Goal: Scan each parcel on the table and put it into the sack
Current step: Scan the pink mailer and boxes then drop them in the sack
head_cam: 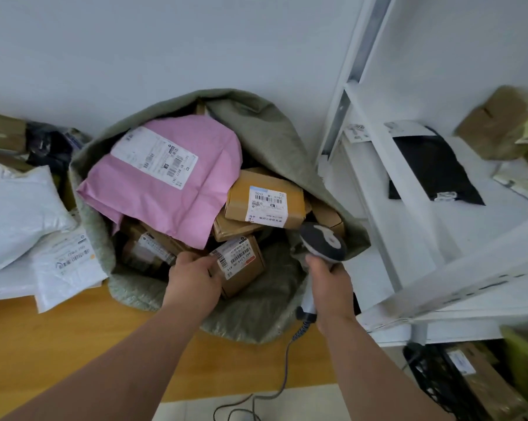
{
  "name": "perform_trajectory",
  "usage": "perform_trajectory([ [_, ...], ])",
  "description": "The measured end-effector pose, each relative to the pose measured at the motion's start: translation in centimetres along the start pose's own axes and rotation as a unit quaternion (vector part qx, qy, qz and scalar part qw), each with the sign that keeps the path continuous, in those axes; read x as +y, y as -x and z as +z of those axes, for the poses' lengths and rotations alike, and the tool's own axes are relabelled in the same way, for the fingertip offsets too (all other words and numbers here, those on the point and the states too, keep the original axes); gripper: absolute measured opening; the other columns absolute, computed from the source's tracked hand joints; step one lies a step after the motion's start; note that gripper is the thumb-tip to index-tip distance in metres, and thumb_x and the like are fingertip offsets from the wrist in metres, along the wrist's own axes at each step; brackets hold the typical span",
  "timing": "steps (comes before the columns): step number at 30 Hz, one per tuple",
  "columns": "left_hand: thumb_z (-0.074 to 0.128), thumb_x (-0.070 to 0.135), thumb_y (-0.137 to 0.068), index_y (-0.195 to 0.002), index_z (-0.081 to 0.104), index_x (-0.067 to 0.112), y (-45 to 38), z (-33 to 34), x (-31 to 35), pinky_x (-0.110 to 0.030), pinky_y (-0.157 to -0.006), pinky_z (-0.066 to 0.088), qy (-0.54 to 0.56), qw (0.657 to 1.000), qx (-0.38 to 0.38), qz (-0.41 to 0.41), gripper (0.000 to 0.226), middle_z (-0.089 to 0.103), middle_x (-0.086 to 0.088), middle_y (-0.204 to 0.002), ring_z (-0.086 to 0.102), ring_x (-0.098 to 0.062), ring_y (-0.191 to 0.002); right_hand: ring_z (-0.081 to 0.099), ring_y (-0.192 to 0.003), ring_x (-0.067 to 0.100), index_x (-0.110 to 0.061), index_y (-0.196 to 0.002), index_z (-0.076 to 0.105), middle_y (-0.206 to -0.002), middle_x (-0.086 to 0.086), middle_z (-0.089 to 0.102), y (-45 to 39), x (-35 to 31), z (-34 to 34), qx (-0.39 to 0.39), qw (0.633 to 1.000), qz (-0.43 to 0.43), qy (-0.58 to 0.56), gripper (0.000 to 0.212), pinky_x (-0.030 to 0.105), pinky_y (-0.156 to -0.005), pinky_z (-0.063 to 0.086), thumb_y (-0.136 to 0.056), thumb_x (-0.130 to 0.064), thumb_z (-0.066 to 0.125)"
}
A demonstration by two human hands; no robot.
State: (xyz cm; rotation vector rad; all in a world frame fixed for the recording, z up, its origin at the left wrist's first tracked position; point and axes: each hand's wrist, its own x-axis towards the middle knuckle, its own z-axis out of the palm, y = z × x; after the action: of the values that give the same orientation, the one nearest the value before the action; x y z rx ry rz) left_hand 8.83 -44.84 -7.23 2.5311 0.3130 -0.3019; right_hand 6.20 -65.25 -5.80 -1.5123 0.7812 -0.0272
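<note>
Left hand [192, 276] gripping small brown box [241, 265] inside green sack [274, 135], just below pink mailer [165, 174]. Right hand [328, 276], at sack's right rim, fingers wrapped round scanner [323, 243].

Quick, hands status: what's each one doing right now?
Left hand: grips a small cardboard box at the mouth of the sack.
Right hand: grips the barcode scanner by its handle.

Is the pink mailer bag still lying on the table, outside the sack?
No, the pink mailer bag lies inside the open green sack, on top of the brown boxes there.
</note>
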Motion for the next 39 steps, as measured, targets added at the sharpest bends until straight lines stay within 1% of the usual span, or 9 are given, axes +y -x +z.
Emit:
perform_trajectory([
  [6, 0.055, 0.04, -0.092, -0.138, 0.052, 0.036, 1.2, -3.0, 0.9, -0.049, -0.107, 0.03, -0.056, 0.991, 0.109, -0.052, 0.046, 0.039, -0.005, -0.145, 0.031, -0.035, -0.132, 0.066, -0.096, 0.024, -0.026, -0.091, 0.064, -0.092, 0.001, 0.07, 2.6, -7.3, -0.1, 0.005, 0.992, -0.103, -0.066, 0.003, 0.044, -0.085, 0.052, -0.088, -0.026, 0.066],
  [13, 0.063, 0.046, -0.087, -0.142, 0.042, 0.046, 1.6, -5.9, -2.4, -0.056, -0.116, 0.023, 0.194, 0.939, 0.18, -0.22, 0.058, 0.01, -0.005, -0.157, 0.015, -0.039, -0.143, 0.065, -0.095, 0.02, -0.031, -0.093, 0.061, -0.092, -0.002, 0.068, 5.6, -10.9, -0.2, 0.007, 0.971, -0.225, -0.084, 0.006, 0.046, -0.09, 0.055, -0.089, -0.03, 0.067],
  [22, 0.07, 0.01, -0.083, -0.135, 0.054, 0.036, 2.2, -8.8, -4.3, -0.048, -0.085, 0.051, 0.352, 0.865, 0.2, -0.296, 0.06, 0.018, -0.002, -0.15, 0.038, -0.043, -0.122, 0.059, -0.066, -0.005, -0.022, -0.083, 0.062, -0.065, -0.013, 0.062, 7.5, -14.6, 0.3, 0.025, 0.93, -0.355, -0.09, 0.011, 0.014, -0.066, 0.05, -0.091, -0.017, 0.066],
  [25, 0.064, 0.002, -0.084, -0.133, 0.055, 0.014, 2.6, -10.1, -4.1, -0.041, -0.068, 0.049, 0.364, 0.855, 0.184, -0.318, 0.051, 0.045, -0.016, -0.119, 0.049, -0.037, -0.1, 0.056, -0.061, -0.005, -0.016, -0.081, 0.059, -0.065, -0.01, 0.058, 7.4, -14.7, 0.5, 0.036, 0.926, -0.369, -0.072, 0.012, 0.01, -0.059, 0.046, -0.091, -0.015, 0.065],
  [28, 0.057, -0.015, -0.081, -0.102, 0.06, -0.009, 3.1, -10.8, -1.4, -0.038, -0.067, 0.048, 0.436, 0.854, 0.1, -0.267, 0.021, 0.055, -0.019, -0.085, 0.054, -0.032, -0.08, 0.052, -0.058, -0.005, -0.017, -0.077, 0.055, -0.063, -0.01, 0.054, 7.1, -15.5, 1.1, 0.042, 0.929, -0.363, -0.055, 0.015, 0.021, -0.063, 0.043, -0.09, -0.017, 0.063],
  [32, 0.063, -0.007, -0.058, -0.075, 0.065, 0.016, 4.0, -12.2, 5.1, -0.04, -0.076, 0.054, 0.451, 0.887, 0.054, -0.079, 0.029, 0.063, -0.018, -0.083, 0.062, -0.032, -0.082, 0.052, -0.063, -0.012, -0.021, -0.084, 0.058, -0.072, -0.013, 0.057, 8.1, -19.2, 1.8, 0.042, 0.905, -0.419, -0.068, 0.008, 0.005, -0.061, 0.04, -0.089, -0.018, 0.063],
  [35, 0.06, -0.007, -0.075, -0.108, 0.062, 0.04, 5.4, -14.1, 9.2, -0.027, -0.054, 0.054, 0.421, 0.906, 0.036, 0.037, 0.057, 0.066, -0.007, -0.091, 0.06, -0.02, -0.067, 0.046, -0.057, -0.002, -0.01, -0.073, 0.051, -0.064, -0.006, 0.051, 8.9, -22.5, 1.6, 0.073, 0.86, -0.496, -0.097, 0.018, 0.012, -0.059, 0.039, -0.086, -0.016, 0.063],
  [37, 0.057, -0.006, -0.085, -0.145, 0.045, 0.031, 5.1, -14.4, 10.2, -0.024, -0.053, 0.046, 0.391, 0.917, 0.03, 0.076, 0.072, 0.064, -0.001, -0.094, 0.053, -0.012, -0.062, 0.046, -0.059, 0.0, 0.001, -0.079, 0.052, -0.067, -0.001, 0.051, 8.5, -23.5, 1.4, 0.081, 0.848, -0.517, -0.089, 0.021, 0.014, -0.062, 0.04, -0.087, -0.016, 0.062],
  [39, 0.058, -0.006, -0.087, -0.146, 0.046, 0.017, 4.6, -13.5, 9.1, -0.025, -0.062, 0.048, 0.399, 0.916, 0.001, 0.051, 0.065, 0.063, 0.001, -0.093, 0.055, -0.013, -0.069, 0.049, -0.059, -0.004, 0.0, -0.082, 0.054, -0.067, -0.003, 0.051, 7.6, -22.9, 0.9, 0.075, 0.862, -0.5, -0.035, 0.019, 0.009, -0.06, 0.039, -0.089, -0.017, 0.061],
])
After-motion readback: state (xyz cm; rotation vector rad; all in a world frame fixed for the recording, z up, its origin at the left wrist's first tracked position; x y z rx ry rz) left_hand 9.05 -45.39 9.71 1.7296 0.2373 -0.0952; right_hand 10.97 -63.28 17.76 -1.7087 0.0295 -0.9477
